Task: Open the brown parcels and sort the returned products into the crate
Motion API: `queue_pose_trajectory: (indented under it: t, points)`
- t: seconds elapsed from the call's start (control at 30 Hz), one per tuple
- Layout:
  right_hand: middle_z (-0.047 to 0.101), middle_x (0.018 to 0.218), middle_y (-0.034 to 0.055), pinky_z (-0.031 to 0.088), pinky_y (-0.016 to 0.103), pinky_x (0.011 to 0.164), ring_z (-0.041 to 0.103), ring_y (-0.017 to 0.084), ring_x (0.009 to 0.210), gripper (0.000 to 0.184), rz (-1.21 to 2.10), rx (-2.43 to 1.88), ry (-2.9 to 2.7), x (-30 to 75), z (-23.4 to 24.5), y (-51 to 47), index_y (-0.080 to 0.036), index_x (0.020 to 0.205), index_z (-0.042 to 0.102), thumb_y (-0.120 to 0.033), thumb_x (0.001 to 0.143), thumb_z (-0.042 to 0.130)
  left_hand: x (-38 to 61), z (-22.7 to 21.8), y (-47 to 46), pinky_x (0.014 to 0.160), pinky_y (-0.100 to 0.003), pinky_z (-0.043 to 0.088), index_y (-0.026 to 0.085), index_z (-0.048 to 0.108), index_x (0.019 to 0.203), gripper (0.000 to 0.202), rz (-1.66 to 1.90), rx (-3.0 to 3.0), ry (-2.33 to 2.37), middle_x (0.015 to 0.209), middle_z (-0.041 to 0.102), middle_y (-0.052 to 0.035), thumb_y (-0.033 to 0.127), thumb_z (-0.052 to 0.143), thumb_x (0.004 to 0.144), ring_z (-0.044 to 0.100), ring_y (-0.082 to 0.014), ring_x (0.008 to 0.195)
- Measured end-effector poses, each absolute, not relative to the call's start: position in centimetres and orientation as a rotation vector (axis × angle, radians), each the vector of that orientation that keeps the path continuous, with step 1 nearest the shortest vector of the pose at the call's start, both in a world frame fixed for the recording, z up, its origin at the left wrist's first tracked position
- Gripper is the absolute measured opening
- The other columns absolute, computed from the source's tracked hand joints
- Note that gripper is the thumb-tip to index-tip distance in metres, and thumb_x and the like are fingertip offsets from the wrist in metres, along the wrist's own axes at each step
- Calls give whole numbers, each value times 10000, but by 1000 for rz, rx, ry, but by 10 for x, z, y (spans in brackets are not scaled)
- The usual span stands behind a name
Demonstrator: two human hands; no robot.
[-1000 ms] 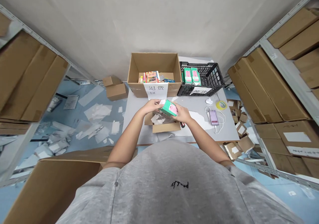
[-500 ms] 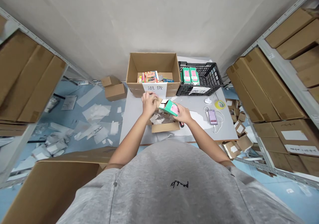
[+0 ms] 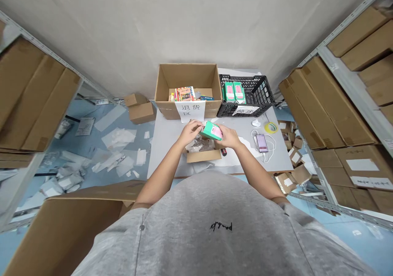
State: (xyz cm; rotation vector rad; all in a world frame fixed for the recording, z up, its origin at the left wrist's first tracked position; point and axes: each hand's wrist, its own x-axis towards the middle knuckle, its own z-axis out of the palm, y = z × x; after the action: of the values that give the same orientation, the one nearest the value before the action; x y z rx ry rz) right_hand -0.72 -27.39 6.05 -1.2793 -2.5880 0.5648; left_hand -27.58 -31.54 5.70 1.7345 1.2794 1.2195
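Head view looks down at both hands held just above a small open cardboard box point(image 3: 203, 156), with a green-and-pink carton point(image 3: 211, 131) between them, off the table and directly over the box's far edge. The right hand point(image 3: 229, 136) is clenched around the carton's pink end, its fingers wrapped over the face. The left hand point(image 3: 190, 132) lies on the other side, its curled fingers reaching the green end; whether they grip or only touch cannot be told from here. The carton's long axis runs roughly crosswise between the palms, tilted slightly, with the pink end toward the right hand, which has the nearer and firmer hold.

Inside the small box lies crumpled clear wrapping point(image 3: 199, 145). Just right of the box is a small red-and-black handle point(image 3: 224, 152), too small to identify. Farther right of it are a roll of yellow tape point(image 3: 270, 128) and a purple packet point(image 3: 261, 143) with a white cable point(image 3: 270, 149). Straight ahead of the box stand a larger open cardboard box point(image 3: 188, 77), holding colourful packages, and a black plastic crate point(image 3: 254, 91) with two matching green-and-pink cartons point(image 3: 235, 92).
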Motion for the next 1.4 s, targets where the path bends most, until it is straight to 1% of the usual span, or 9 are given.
queue_pose_trajectory:
  t: [0.1,0.17,0.33,0.47,0.53,0.7,1.03,1.23,1.4]
  points:
    - [670,1450,87,545,405,964,665,353,1234,877,556,-1283,-2610,-6,64,-273,-234,1567,488,-337,743,773,-274,53,-315,939,-383,491,218,726,800,370,1238,1700,1309,845,690,-60,482,582,1016,633,-238,907]
    - [679,1434,93,545,406,952,674,355,1215,869,551,-1306,-2608,-6,65,-272,-227,1561,494,-353,749,775,-273,50,-316,888,-362,497,214,729,769,381,1236,1644,1293,802,688,-52,485,600,1002,634,-227,854]
    - [660,1461,107,526,395,967,650,355,1254,873,559,-1294,-2647,-5,70,-272,-215,1568,486,-341,754,772,-272,43,-318,847,-335,514,204,813,1014,273,1259,1449,1206,937,744,-59,433,686,939,674,-215,880]
    - [665,1447,111,516,387,961,647,347,1246,844,558,-1298,-2657,-4,76,-271,-207,1565,487,-349,779,757,-271,36,-316,831,-337,518,217,754,1300,470,1230,1335,1224,826,702,-2,406,763,869,638,-186,761]
    - [666,1445,105,507,384,966,643,344,1249,842,541,-1273,-2699,-4,79,-270,-216,1568,488,-338,779,753,-270,31,-314,804,-327,521,209,737,1308,508,1191,1286,1218,817,698,1,385,792,835,628,-178,733]
    - [695,1385,83,493,375,915,671,339,1171,833,477,-1228,-2807,-7,89,-270,-276,1586,469,-333,798,731,-267,17,-306,815,-297,520,200,713,1024,335,1190,1224,1191,984,724,-46,340,835,746,665,-181,867]
    - [723,1308,128,494,364,846,704,346,1082,797,429,-1228,-2927,-6,84,-266,-218,1520,538,-357,763,748,-260,4,-301,785,-276,511,171,650,972,430,1020,1144,1072,963,698,-45,241,867,607,642,-162,851]
    - [715,1360,74,531,375,905,692,330,1155,830,581,-1267,-2750,-6,70,-274,-254,1522,520,-367,737,766,-274,10,-302,794,-299,556,189,705,1069,411,1151,1099,1155,992,707,-50,347,840,715,667,-193,914]
    - [649,1478,78,553,407,966,663,344,1242,888,626,-1387,-2575,-16,60,-279,-253,1574,462,-395,755,773,-275,17,-299,868,-326,579,220,648,1260,594,1555,858,1327,1237,686,-104,463,864,763,682,-234,1085]
